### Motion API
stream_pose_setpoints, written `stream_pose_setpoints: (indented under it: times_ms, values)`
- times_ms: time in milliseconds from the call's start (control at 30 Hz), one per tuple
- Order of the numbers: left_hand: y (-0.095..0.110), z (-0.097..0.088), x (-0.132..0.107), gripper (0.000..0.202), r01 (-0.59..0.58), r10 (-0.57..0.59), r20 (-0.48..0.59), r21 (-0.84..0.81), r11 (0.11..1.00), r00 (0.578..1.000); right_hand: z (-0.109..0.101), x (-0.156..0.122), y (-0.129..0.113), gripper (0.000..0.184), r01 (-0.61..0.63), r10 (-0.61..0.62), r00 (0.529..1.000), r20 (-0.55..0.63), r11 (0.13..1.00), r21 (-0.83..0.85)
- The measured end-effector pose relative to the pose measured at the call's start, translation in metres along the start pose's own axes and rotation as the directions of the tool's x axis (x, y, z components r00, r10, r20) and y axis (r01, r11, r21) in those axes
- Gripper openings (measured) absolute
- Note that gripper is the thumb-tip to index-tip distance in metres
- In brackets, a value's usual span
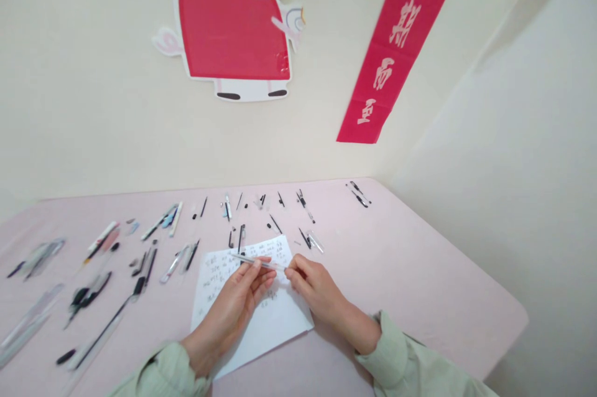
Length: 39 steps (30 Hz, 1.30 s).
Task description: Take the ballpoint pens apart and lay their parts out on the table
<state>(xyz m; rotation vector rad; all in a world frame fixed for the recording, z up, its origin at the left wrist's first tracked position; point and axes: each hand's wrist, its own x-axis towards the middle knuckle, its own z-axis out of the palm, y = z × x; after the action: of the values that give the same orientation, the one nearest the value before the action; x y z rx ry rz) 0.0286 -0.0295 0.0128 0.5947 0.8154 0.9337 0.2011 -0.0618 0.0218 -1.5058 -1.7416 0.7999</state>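
Over a white sheet of paper [259, 341] covered partly in handwriting, a slim, pale, see-through pen [246, 258] lies level across my hands. My left hand [236, 300] pinches it around the middle between thumb and fingers, with its left end sticking out past them. At the right end of the pen, my right hand [319, 288] is closed, thumb against the curled fingers. What exactly these fingertips grip is too small to make out. Just behind the paper lie a dark thin pen part [241, 236] and a clear barrel with a black piece [315, 241].
Pen parts lie in small groups over the pink tabletop, among them white markers [176, 219], a black-capped long pen [105, 328], a compass-like black tool [88, 294] and black pens [359, 195] at the back right. A wall with a red banner [380, 73] stands behind.
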Motion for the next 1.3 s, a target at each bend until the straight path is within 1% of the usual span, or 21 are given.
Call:
stream_pose_setpoints:
  times_ms: [67, 100, 200, 233, 367, 500, 600, 733, 800, 833, 900, 967, 1067, 1133, 1300]
  values:
    - [0.0002, 0.0004, -0.0011, 0.013, -0.002, 0.002, 0.004, -0.007, 1.0, 1.0, 0.0002, -0.0002, 0.0001, 0.026, -0.022, 0.022, 0.999, 0.034, 1.0, 0.002]
    - [0.0003, 0.0006, -0.0016, 0.013, -0.002, 0.002, 0.003, -0.01, 1.0, 1.0, 0.0004, -0.0003, 0.0003, 0.026, -0.024, 0.023, 0.999, 0.031, 1.0, 0.009]
    - [0.0011, 0.001, -0.0029, 0.014, 0.002, -0.002, 0.007, -0.017, 1.0, 1.0, 0.0009, -0.0005, 0.0007, 0.016, 0.012, -0.012, 1.0, -0.022, 1.0, 0.025]
    - [0.0014, 0.0012, -0.0032, 0.014, 0.004, -0.004, 0.008, -0.018, 1.0, 1.0, 0.001, -0.0006, 0.0009, 0.016, 0.02, -0.02, 0.999, -0.025, 1.0, 0.02]
    - [0.0021, 0.0022, -0.0034, 0.012, 0.005, -0.005, 0.006, -0.026, 1.0, 1.0, 0.0017, -0.0011, 0.0014, 0.025, 0.005, -0.004, 0.999, 0.042, 1.0, -0.013]
    - [0.0014, 0.0017, -0.0031, 0.012, 0.001, -0.001, 0.011, -0.038, 0.999, 1.0, 0.0011, -0.0021, 0.0003, 0.021, 0.023, -0.023, 1.0, -0.008, 1.0, -0.01]
    - [-0.0002, -0.0007, -0.0021, 0.014, 0.001, 0.0, 0.02, -0.045, 0.999, 1.0, 0.001, -0.0023, -0.0008, 0.024, 0.026, -0.026, 1.0, 0.0, 0.999, 0.028]
    - [-0.0026, -0.0035, -0.0007, 0.017, 0.001, 0.002, 0.053, -0.039, 0.999, 0.999, 0.0043, -0.002, 0.0001, 0.031, -0.056, 0.048, 0.997, 0.054, 0.984, 0.167]
    - [-0.0028, -0.0034, -0.0007, 0.017, 0.001, 0.001, 0.048, -0.045, 0.999, 0.999, 0.0059, -0.0019, 0.0009, 0.031, -0.084, 0.072, 0.996, 0.058, 0.97, 0.229]
    - [-0.0026, -0.003, -0.0008, 0.017, -0.001, 0.003, 0.038, -0.051, 0.999, 0.999, 0.0063, -0.002, 0.001, 0.029, -0.078, 0.068, 0.997, 0.046, 0.968, 0.241]
    - [-0.0016, -0.0021, -0.0013, 0.016, -0.004, 0.005, 0.013, -0.058, 0.998, 1.0, 0.0058, -0.0022, 0.0006, 0.021, -0.04, 0.039, 0.999, 0.009, 0.974, 0.221]
    - [-0.0007, -0.0015, -0.0016, 0.015, -0.007, 0.007, -0.002, -0.058, 0.998, 1.0, 0.0044, -0.0025, -0.0003, 0.016, -0.008, 0.01, 1.0, -0.011, 0.986, 0.166]
    - [-0.0002, -0.0018, -0.0013, 0.014, -0.008, 0.008, 0.002, -0.051, 0.999, 1.0, 0.0026, -0.003, -0.0014, 0.017, 0.009, -0.008, 1.0, -0.011, 0.994, 0.111]
    - [-0.0007, -0.0026, -0.0006, 0.013, -0.012, 0.012, 0.008, -0.044, 0.999, 1.0, 0.0024, -0.0033, -0.0014, 0.019, 0.0, -0.001, 1.0, 0.002, 0.992, 0.127]
    - [-0.0024, -0.0052, 0.0015, 0.015, -0.025, 0.025, 0.026, -0.016, 1.0, 0.999, 0.0057, -0.0048, -0.0003, 0.025, -0.053, 0.046, 0.998, 0.034, 0.969, 0.241]
